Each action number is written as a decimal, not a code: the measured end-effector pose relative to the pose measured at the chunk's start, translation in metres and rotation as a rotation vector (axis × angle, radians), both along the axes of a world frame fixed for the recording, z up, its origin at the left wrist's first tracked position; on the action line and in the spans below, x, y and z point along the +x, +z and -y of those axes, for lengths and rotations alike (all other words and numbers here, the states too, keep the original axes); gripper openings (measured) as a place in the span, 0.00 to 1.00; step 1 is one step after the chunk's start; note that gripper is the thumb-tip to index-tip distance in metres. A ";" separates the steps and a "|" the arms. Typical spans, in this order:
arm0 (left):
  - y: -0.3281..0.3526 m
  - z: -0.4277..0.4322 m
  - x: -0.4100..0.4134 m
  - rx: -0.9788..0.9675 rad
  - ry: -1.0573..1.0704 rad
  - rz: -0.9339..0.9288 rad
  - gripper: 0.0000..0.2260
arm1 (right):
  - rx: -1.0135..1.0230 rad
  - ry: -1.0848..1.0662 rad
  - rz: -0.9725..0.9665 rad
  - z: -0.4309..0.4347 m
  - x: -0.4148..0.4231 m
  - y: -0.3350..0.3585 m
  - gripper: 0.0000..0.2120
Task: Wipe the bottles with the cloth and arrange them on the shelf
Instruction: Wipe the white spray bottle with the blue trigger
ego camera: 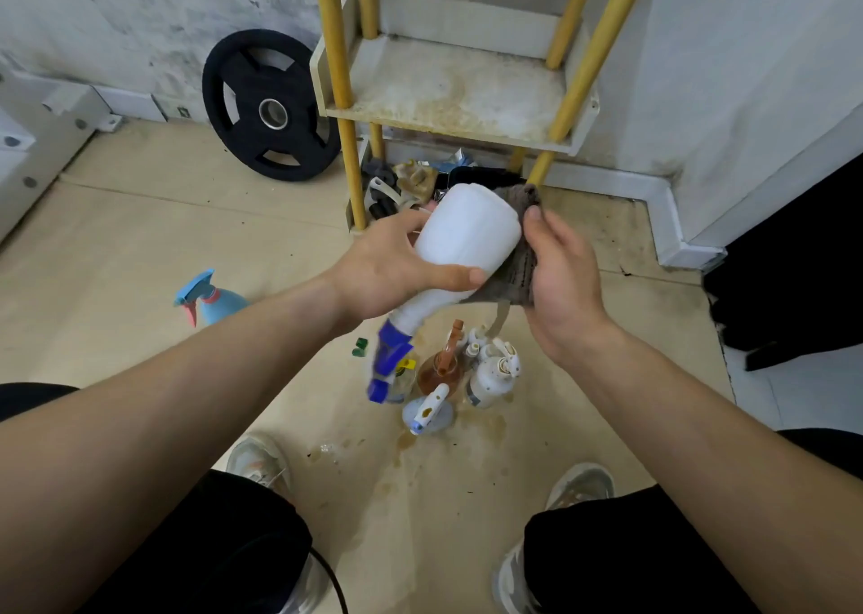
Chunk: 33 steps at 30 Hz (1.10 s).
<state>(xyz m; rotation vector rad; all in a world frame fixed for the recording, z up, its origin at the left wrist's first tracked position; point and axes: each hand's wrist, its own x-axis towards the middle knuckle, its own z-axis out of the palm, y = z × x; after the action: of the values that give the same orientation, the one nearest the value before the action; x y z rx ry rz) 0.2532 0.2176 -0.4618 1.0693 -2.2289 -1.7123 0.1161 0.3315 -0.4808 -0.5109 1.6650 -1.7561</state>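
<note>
My left hand grips a white spray bottle with a blue trigger head, held tilted with its base up and the nozzle pointing down. My right hand holds a grey-brown cloth pressed against the bottle's right side and base. Below my hands, several spray bottles stand clustered on the floor. A light blue spray bottle with a pink trigger lies on the floor to the left. The shelf, with yellow posts and a stained white board, stands ahead against the wall.
A black weight plate leans on the wall left of the shelf. Gloves and clutter fill the shelf's bottom level. A small green cap lies on the floor. Brown liquid stains mark the floor between my feet.
</note>
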 end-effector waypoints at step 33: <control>-0.009 0.009 0.015 0.671 0.527 0.054 0.31 | 0.441 0.505 0.236 -0.001 0.012 -0.006 0.08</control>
<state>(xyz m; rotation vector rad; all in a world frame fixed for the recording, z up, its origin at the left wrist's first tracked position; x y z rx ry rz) 0.2678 0.2086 -0.4704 1.6485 -1.2004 -2.1979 0.1283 0.3327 -0.4868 -0.4468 1.5252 -1.0082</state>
